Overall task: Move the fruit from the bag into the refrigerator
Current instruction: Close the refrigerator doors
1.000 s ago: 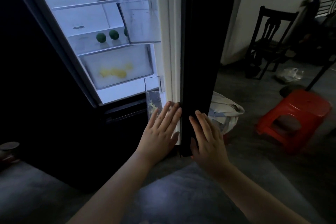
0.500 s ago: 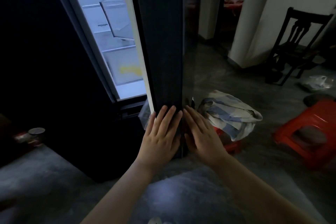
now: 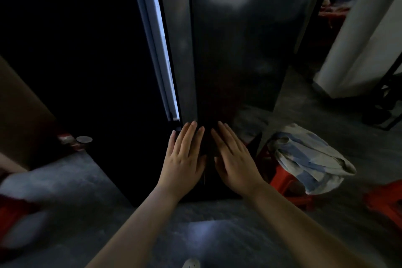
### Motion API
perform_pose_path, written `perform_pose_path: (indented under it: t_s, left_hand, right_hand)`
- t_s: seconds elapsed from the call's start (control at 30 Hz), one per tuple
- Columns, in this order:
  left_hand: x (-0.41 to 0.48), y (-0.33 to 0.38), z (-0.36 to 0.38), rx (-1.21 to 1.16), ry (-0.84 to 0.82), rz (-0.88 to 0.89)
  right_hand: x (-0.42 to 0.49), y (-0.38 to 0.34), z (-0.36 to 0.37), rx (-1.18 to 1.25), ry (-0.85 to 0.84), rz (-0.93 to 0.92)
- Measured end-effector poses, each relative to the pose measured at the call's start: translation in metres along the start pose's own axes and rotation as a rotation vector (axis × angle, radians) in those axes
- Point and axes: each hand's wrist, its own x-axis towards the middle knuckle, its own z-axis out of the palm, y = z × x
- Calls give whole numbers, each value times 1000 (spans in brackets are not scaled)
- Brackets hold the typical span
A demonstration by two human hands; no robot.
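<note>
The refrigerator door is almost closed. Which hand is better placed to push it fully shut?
Left, slightly. The left hand lies flat on the door at its free edge, beside the lit gap; the right hand presses farther from it.

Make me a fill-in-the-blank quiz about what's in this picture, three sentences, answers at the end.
The left hand and right hand press flat on the refrigerator ____.
A thin lit gap runs along its ____ edge.
The bag rests on a stool coloured ____.
Missing words: door, left, red.
</note>
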Motion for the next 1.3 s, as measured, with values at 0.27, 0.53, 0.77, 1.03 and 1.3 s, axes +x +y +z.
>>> perform_pose_path:
  t_s: [0.27,0.53,0.77,1.03,1.3]
  left_hand:
    - [35,-45,2,107,0,-70]
    - [65,-86,22,220,-30,-33]
    - [84,-117,41,265,-30,5]
    - [130,-161,52,258,-23,-2]
    - [151,-181,68,217,-4,7]
  right_hand:
    - [77,7,5,-154,18,10]
    - [129,21,31,-279,-32,14]
    - [148,26,47,-327,-4,12]
    - [199,30,63,-392,-48,36]
    - [217,30,84,-497,-56,94]
